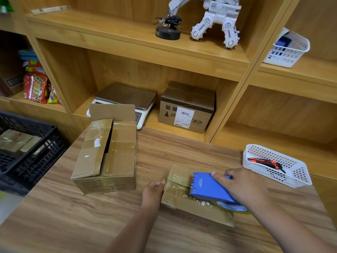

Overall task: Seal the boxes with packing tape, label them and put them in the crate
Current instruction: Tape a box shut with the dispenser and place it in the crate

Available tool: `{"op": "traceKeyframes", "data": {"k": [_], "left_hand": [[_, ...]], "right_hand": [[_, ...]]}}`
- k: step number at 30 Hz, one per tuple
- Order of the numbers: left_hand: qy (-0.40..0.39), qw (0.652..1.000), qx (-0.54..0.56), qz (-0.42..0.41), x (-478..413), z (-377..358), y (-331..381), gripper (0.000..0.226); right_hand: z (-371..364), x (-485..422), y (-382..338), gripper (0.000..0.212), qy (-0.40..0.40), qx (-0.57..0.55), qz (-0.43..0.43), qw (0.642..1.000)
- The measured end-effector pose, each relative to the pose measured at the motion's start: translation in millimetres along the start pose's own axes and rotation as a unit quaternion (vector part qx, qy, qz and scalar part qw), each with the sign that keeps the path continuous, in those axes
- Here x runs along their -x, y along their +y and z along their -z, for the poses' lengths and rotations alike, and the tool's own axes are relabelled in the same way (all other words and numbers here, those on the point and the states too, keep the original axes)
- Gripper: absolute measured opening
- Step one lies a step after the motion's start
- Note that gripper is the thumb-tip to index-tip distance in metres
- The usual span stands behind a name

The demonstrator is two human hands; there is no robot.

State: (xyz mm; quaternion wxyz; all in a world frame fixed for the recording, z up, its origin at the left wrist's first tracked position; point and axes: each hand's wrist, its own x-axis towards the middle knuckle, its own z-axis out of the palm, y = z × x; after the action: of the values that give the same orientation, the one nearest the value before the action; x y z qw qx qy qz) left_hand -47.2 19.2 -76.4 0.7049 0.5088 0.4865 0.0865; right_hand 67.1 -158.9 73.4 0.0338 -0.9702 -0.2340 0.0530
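Close in front of the person, on the wooden table (73, 216), lies the small box (191, 212); its long side runs left to right, and a strip of tape (177, 182) runs along its top toward the left end. The left hand (154, 192) is at that end and holds the box there, with the thumb hooked over the top edge; the other fingers are hidden. The right hand (240, 187) is over the right part of the box; its fingers are wrapped round the blue tape dispenser (209, 187), which sits on the box top with its teeth pointing left, toward the left hand. So the tape likely has to go on to the left end, and the left hand is the nearer one to press it down.

A bit further off, to the left, stands a bigger box (109, 154) with its flaps not shut; a white basket (291, 178) with an orange cutter (264, 162) sits to the right. The black crate (36, 161) is off the table's left side, well apart from both hands, with some packs inside. At the back, on the shelf (155, 123), sit a scale (125, 99) and a labelled box (186, 108).
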Motion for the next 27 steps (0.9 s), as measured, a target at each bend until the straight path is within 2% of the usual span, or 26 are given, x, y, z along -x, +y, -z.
{"op": "traceKeyframes", "data": {"k": [3,6,9,12,14,18,20,22,25,27], "left_hand": [[0.009,0.998,-0.052,-0.043,3.5,1.9,5.4,0.012],[0.016,0.982,-0.159,-0.102,1.2,4.6,9.9,0.016],[0.007,0.970,-0.221,-0.101,0.1,5.9,16.6,0.013],[-0.001,0.966,-0.250,-0.073,2.7,8.4,23.2,0.052],[-0.023,0.958,-0.279,-0.052,3.9,9.9,24.1,0.048],[-0.071,0.960,-0.265,-0.056,8.3,3.8,33.5,0.026],[-0.094,0.970,-0.219,-0.041,15.8,-2.4,41.8,0.034],[-0.121,0.981,-0.146,0.032,18.0,-6.1,42.7,0.055],[-0.152,0.969,-0.183,0.073,16.6,-7.5,44.7,0.083],[-0.149,0.961,-0.230,0.025,14.1,-7.0,46.7,0.077]], "right_hand": [[0.6,-0.1,-0.8,0.062,0.002,-0.001,-0.001,1.000],[2.1,-0.3,-1.3,0.061,-0.001,-0.009,0.001,1.000],[1.3,-0.2,-1.3,0.063,0.002,-0.007,0.005,1.000],[0.1,0.1,-0.6,0.063,0.004,-0.013,0.003,1.000],[0.0,0.5,-0.2,0.063,0.004,-0.014,0.002,1.000],[2.3,1.7,-1.0,0.062,0.005,-0.016,0.002,1.000],[2.6,1.4,-1.4,0.062,0.006,-0.019,0.004,1.000],[2.2,1.2,-1.4,0.063,0.003,-0.018,0.004,1.000],[1.1,1.2,0.2,0.063,-0.001,-0.015,0.005,1.000],[1.4,1.5,0.6,0.063,-0.001,-0.010,0.009,1.000]]}}
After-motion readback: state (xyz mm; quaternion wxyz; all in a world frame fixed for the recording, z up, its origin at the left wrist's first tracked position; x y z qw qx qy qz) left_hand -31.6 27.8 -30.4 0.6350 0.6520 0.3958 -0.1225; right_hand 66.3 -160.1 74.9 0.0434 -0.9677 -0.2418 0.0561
